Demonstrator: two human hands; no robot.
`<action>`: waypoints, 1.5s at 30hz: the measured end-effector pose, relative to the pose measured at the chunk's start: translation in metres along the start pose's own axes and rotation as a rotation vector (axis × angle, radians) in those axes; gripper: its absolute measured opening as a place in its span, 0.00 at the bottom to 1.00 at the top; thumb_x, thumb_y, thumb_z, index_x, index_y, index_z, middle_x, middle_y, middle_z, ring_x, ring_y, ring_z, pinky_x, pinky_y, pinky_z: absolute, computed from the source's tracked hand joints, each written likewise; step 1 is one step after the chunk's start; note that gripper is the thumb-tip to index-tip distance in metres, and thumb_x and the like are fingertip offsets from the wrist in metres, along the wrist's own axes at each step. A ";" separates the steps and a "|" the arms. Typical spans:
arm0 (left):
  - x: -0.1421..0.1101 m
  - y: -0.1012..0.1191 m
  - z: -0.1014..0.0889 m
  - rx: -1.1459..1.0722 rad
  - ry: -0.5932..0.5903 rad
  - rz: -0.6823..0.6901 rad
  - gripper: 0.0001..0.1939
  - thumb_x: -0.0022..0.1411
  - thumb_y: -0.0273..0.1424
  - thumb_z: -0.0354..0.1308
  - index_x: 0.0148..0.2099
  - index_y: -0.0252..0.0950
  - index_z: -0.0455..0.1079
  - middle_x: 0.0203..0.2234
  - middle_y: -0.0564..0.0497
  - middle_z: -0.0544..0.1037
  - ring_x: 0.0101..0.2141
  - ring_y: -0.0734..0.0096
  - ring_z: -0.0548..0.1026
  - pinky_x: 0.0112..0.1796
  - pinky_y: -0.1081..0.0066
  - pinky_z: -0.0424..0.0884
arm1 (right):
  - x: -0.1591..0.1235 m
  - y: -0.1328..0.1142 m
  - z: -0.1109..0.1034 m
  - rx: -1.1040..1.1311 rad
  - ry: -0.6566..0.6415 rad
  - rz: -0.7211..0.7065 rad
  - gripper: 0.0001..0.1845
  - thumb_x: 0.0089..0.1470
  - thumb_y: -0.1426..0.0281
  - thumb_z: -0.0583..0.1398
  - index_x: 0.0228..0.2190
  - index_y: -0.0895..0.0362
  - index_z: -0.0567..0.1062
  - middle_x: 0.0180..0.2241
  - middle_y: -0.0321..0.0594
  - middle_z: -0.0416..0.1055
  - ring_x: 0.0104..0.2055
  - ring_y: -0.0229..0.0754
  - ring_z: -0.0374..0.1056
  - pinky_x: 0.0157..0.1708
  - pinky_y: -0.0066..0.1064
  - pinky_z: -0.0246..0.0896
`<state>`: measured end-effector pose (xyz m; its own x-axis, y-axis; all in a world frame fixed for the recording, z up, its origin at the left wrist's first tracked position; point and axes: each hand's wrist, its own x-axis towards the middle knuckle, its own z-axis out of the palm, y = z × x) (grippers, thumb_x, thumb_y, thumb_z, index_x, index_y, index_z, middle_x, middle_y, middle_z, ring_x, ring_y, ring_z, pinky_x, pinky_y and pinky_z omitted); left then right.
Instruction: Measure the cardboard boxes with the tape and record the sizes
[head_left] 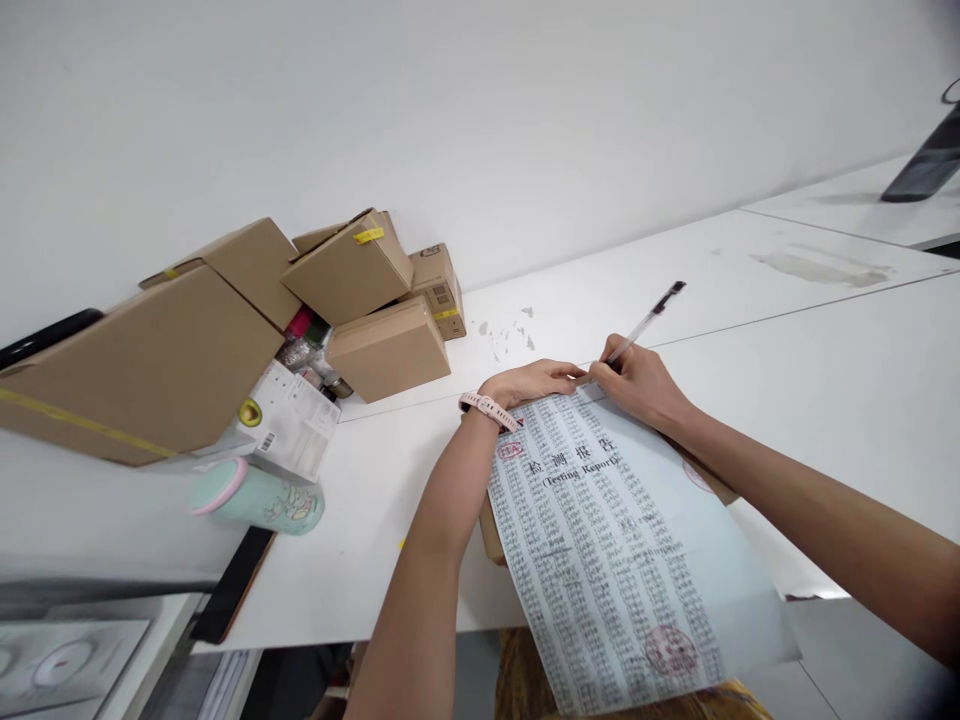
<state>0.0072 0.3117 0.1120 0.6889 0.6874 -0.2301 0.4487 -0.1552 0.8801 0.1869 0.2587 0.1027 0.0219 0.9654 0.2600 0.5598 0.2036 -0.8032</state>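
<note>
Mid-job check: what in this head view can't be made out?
- Pen: head view; tip hidden by the right hand.
- Left hand: head view; palm hidden by its own back.
- Paper: head view; dense small rows too fine to read.
- Brown piece: head view; mostly hidden by the paper above.
- Dark object: head view; cut off by the right edge.

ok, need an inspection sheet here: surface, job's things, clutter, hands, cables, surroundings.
Surface: white desk, grayish patches toward the back.
Job's things: "Testing Report" sheet over brown cardboard, overhanging the desk's near edge; clear-barrelled pen.
Clutter: cardboard boxes, avocado-printed white carton and mint bottle with pink rim, grouped to the left.
Hands: left hand lies along the sheet's top edge; right hand grips the pen.
Cables: nothing seen.
Surroundings: white wall behind; dark object at far right, probably a bottle.
</note>
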 end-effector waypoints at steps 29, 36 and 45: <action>-0.003 -0.004 -0.006 -0.104 -0.118 -0.050 0.28 0.55 0.36 0.61 0.59 0.39 0.74 0.48 0.44 0.79 0.45 0.60 0.78 0.48 0.60 0.75 | -0.082 0.026 -0.058 0.053 0.008 -0.064 0.15 0.63 0.53 0.57 0.42 0.46 0.78 0.44 0.42 0.80 0.46 0.53 0.75 0.41 0.45 0.71; -0.005 -0.001 0.001 -0.044 -0.067 -0.056 0.22 0.63 0.34 0.60 0.58 0.41 0.73 0.49 0.45 0.78 0.45 0.62 0.78 0.48 0.60 0.76 | -0.117 0.047 -0.043 -0.235 -0.179 -0.440 0.22 0.61 0.53 0.61 0.54 0.44 0.75 0.58 0.39 0.75 0.64 0.58 0.65 0.61 0.60 0.59; -0.086 0.061 0.009 0.190 0.295 0.091 0.22 0.71 0.38 0.58 0.63 0.38 0.66 0.62 0.42 0.68 0.58 0.53 0.70 0.57 0.46 0.69 | -0.115 0.044 -0.038 -0.266 -0.137 -0.440 0.23 0.61 0.50 0.59 0.54 0.44 0.72 0.59 0.39 0.74 0.64 0.58 0.64 0.62 0.61 0.57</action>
<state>-0.0201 0.2371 0.1815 0.5492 0.8357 0.0002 0.5099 -0.3353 0.7922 0.2409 0.1504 0.0576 -0.3608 0.8143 0.4546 0.6826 0.5627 -0.4663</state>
